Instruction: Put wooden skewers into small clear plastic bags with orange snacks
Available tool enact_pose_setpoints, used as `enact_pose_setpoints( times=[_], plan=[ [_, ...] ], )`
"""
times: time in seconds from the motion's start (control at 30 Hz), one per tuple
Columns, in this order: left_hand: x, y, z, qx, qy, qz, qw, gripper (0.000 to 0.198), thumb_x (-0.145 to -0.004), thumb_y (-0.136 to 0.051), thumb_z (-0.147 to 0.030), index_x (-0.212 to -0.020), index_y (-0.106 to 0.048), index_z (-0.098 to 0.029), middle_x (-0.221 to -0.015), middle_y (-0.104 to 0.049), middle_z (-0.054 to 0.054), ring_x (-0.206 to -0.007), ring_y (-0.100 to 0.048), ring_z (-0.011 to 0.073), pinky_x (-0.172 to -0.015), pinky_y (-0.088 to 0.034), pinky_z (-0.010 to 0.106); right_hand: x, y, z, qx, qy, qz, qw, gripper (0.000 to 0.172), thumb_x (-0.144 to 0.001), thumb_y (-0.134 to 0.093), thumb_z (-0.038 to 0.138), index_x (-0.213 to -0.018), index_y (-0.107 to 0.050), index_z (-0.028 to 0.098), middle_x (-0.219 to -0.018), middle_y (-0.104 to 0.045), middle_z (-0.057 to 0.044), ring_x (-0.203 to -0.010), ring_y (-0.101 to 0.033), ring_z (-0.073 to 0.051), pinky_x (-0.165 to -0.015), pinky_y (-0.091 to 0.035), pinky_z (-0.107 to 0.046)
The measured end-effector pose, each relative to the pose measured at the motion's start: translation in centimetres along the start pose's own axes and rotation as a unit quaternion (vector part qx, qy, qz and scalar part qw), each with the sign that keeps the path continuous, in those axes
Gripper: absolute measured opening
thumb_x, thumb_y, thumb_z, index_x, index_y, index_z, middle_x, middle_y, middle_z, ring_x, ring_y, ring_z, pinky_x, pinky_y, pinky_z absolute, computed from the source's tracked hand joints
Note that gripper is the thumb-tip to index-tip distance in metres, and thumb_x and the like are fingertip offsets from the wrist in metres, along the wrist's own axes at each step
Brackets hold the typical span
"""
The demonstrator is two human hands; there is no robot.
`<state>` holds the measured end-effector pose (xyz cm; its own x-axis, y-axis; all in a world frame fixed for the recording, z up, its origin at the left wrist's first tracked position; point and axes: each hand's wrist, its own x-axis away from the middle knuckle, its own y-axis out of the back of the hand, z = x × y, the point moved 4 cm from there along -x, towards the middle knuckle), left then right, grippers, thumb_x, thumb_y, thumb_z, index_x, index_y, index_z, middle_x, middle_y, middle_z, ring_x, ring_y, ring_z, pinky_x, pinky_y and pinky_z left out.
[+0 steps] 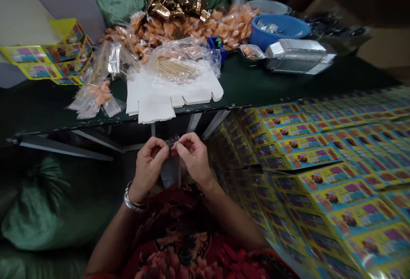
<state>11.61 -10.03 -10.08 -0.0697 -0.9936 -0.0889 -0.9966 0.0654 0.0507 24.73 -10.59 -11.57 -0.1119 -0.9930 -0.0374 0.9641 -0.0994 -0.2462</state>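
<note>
My left hand and my right hand meet in front of my lap, below the table's front edge. Each pinches a side of a small clear plastic bag, whose see-through film is hard to make out. Something thin and straight hangs below it; I cannot tell whether it lies inside. Beyond my hands, flat white cardboard blanks lie stacked on the table, with wooden sticks in clear plastic on top. To their left is a pile of small clear bags with orange pieces in some.
The dark green table carries a heap of orange wrapped pieces, gold packets, a blue basin and stacked foil trays. Printed yellow boxes fill the right side. A green sack sits at left.
</note>
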Motion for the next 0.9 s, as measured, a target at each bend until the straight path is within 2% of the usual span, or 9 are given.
enact_pose_setpoints(
  times=[0.13, 0.3, 0.4, 0.53, 0.67, 0.8, 0.9],
  plan=[
    [-0.5, 0.8, 0.0, -0.006, 0.005, 0.015, 1.000, 0.012, -0.084, -0.061, -0.025, -0.077, -0.056, -0.017, -0.068, -0.060, -0.002, -0.062, -0.055, 0.0088, -0.063, -0.046, 0.020, -0.1, 0.3, 0.2, 0.052, -0.008, 0.025, 0.998, 0.011, -0.078, -0.064, 0.026, -0.075, -0.056, 0.019, -0.066, -0.062, 0.002, -0.059, -0.061, -0.012, -0.057, -0.050, -0.023],
    [-1.2, 1.1, 1.1, 0.064, 0.037, 0.032, 0.997, 0.013, -0.078, -0.069, -0.026, -0.085, -0.062, -0.017, -0.072, -0.063, -0.001, -0.063, -0.057, 0.0099, -0.063, -0.048, 0.022, -0.1, 0.3, 0.0, 0.050, 0.009, -0.015, 0.999, 0.015, -0.080, -0.064, 0.029, -0.074, -0.055, 0.019, -0.065, -0.065, 0.001, -0.059, -0.062, -0.012, -0.057, -0.051, -0.023],
    [-1.4, 0.9, 1.4, 0.067, 0.047, 0.050, 0.995, 0.011, -0.076, -0.070, -0.024, -0.079, -0.063, -0.016, -0.068, -0.061, -0.001, -0.060, -0.056, 0.0097, -0.059, -0.046, 0.021, -0.1, 0.2, -0.2, 0.037, -0.009, -0.017, 0.999, 0.016, -0.080, -0.064, 0.031, -0.077, -0.052, 0.021, -0.067, -0.066, 0.002, -0.058, -0.063, -0.012, -0.054, -0.051, -0.023],
    [-1.8, 0.8, 1.3, 0.102, 0.067, 0.061, 0.991, 0.009, -0.076, -0.068, -0.023, -0.079, -0.062, -0.017, -0.060, -0.057, -0.003, -0.053, -0.053, 0.0090, -0.055, -0.044, 0.021, -0.2, 0.3, 0.0, 0.007, -0.023, 0.031, 0.999, 0.012, -0.082, -0.058, 0.030, -0.087, -0.050, 0.022, -0.070, -0.067, 0.002, -0.056, -0.063, -0.012, -0.048, -0.050, -0.022],
    [-2.0, 1.4, 1.5, 0.139, 0.099, 0.030, 0.985, 0.005, -0.072, -0.066, -0.019, -0.074, -0.064, -0.016, -0.062, -0.056, -0.002, -0.052, -0.050, 0.0081, -0.051, -0.040, 0.020, -0.5, 1.0, 0.3, -0.017, -0.005, 0.073, 0.997, 0.010, -0.085, -0.054, 0.031, -0.087, -0.056, 0.021, -0.069, -0.067, 0.001, -0.057, -0.062, -0.012, -0.049, -0.050, -0.022],
    [-2.0, 1.7, 1.3, 0.106, 0.070, 0.037, 0.991, 0.003, -0.075, -0.063, -0.016, -0.073, -0.065, -0.016, -0.062, -0.057, -0.001, -0.055, -0.050, 0.0085, -0.054, -0.040, 0.020, -0.9, 1.4, 0.0, -0.039, 0.006, 0.084, 0.996, 0.012, -0.086, -0.054, 0.030, -0.084, -0.060, 0.019, -0.072, -0.066, 0.000, -0.059, -0.061, -0.011, -0.050, -0.050, -0.022],
    [-1.6, 1.8, 0.9, 0.042, 0.034, 0.036, 0.998, 0.007, -0.079, -0.060, -0.016, -0.075, -0.065, -0.017, -0.064, -0.057, -0.002, -0.057, -0.050, 0.0094, -0.057, -0.041, 0.021, -1.1, 0.7, -0.6, -0.064, -0.029, 0.107, 0.992, 0.019, -0.088, -0.053, 0.037, -0.093, -0.058, 0.019, -0.074, -0.064, 0.001, -0.058, -0.059, -0.010, -0.048, -0.048, -0.020]
  ],
)
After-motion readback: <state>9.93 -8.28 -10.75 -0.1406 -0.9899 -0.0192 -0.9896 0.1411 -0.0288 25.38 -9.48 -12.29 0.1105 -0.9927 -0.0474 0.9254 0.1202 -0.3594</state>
